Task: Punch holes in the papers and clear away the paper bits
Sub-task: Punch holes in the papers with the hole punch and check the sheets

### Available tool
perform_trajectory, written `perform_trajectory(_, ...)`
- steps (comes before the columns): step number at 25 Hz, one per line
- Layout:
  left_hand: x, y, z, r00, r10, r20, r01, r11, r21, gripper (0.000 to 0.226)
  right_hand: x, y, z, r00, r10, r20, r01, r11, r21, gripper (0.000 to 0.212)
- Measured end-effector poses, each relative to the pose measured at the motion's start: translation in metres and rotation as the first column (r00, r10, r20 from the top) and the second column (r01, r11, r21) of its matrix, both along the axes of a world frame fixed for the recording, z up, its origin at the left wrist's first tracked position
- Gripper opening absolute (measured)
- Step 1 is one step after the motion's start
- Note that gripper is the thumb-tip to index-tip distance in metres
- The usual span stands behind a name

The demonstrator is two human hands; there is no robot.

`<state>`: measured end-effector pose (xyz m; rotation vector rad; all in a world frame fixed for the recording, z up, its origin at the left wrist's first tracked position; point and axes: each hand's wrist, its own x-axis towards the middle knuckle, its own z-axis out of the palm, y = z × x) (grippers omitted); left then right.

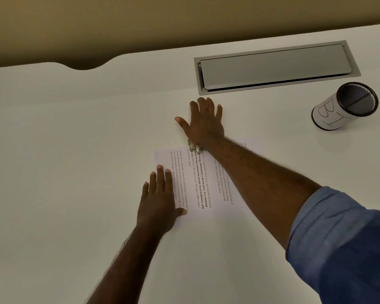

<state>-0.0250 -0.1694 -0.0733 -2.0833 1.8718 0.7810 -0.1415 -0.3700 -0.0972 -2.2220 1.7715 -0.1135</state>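
Printed papers (198, 183) lie fanned in a stack on the white desk (75, 150). A metal hole punch (193, 146) sits at the papers' far edge, mostly hidden under my right hand (203, 121). That hand lies flat on top of the punch with fingers spread, palm pressing down. My left hand (158, 198) rests flat on the near left part of the papers, fingers together and extended. No paper bits are visible.
A grey cable hatch (276, 66) is set into the desk beyond the right hand. A black mesh cup (344, 106) wrapped in a white label stands at the right. The desk's far edge has a curved cut-out at the left.
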Motion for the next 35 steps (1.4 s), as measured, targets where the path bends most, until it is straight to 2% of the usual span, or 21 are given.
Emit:
perform_trajectory(9, -0.004, -0.002, 0.007, 0.999, -0.029, 0.013, 0.029, 0.999, 0.025, 0.116, 0.001, -0.005, 0.001, 0.999, 0.031, -0.034, -0.028, 0.998, 0.064, 0.071)
perform_trajectory(14, -0.008, -0.005, 0.012, 0.998, -0.044, 0.040, 0.041, 0.997, 0.066, 0.116, 0.001, 0.008, 0.023, 0.998, 0.006, -0.060, -0.006, 1.000, -0.009, 0.068)
perform_trajectory(17, -0.007, -0.005, 0.013, 0.998, -0.053, 0.035, 0.050, 0.995, 0.090, 0.116, -0.012, 0.016, 0.036, 0.996, -0.043, 0.082, 0.054, 0.989, -0.139, 0.051)
perform_trajectory(19, -0.005, -0.004, 0.014, 0.997, -0.065, 0.036, 0.061, 0.993, 0.098, 0.116, -0.041, 0.022, 0.041, 0.963, -0.171, 0.210, 0.223, 0.940, -0.258, 0.030)
perform_trajectory(20, -0.005, -0.005, 0.015, 0.997, -0.068, 0.033, 0.064, 0.993, 0.104, 0.115, -0.062, 0.026, 0.040, 0.942, -0.253, 0.223, 0.305, 0.919, -0.248, 0.022)
perform_trajectory(22, -0.008, -0.005, 0.019, 0.996, -0.078, 0.036, 0.073, 0.990, 0.117, 0.113, -0.101, 0.040, 0.035, 0.939, -0.315, 0.137, 0.329, 0.939, -0.097, 0.018)
perform_trajectory(24, -0.010, -0.007, 0.023, 0.995, -0.085, 0.051, 0.078, 0.988, 0.136, 0.111, -0.118, 0.049, 0.028, 0.988, -0.149, 0.043, 0.144, 0.984, 0.106, 0.021)
perform_trajectory(26, -0.012, -0.008, 0.026, 0.994, -0.093, 0.058, 0.084, 0.985, 0.154, 0.111, -0.120, 0.050, 0.027, 1.000, 0.002, 0.004, -0.003, 0.982, 0.189, 0.027)
perform_trajectory(27, -0.012, -0.008, 0.027, 0.993, -0.098, 0.061, 0.087, 0.984, 0.158, 0.111, -0.121, 0.047, 0.030, 0.999, 0.030, -0.023, -0.025, 0.980, 0.196, 0.031)
perform_trajectory(31, -0.013, -0.008, 0.029, 0.995, -0.090, 0.053, 0.080, 0.983, 0.167, 0.110, -0.142, 0.033, 0.039, 0.983, -0.024, -0.184, 0.066, 0.973, 0.223, 0.053)
perform_trajectory(33, -0.012, -0.007, 0.029, 0.995, -0.088, 0.046, 0.079, 0.983, 0.166, 0.111, -0.159, 0.032, 0.040, 0.979, -0.098, -0.179, 0.147, 0.946, 0.289, 0.066)
perform_trajectory(35, -0.011, -0.007, 0.028, 0.995, -0.093, 0.047, 0.084, 0.984, 0.158, 0.111, -0.169, 0.036, 0.039, 0.982, -0.157, -0.108, 0.185, 0.922, 0.340, 0.070)
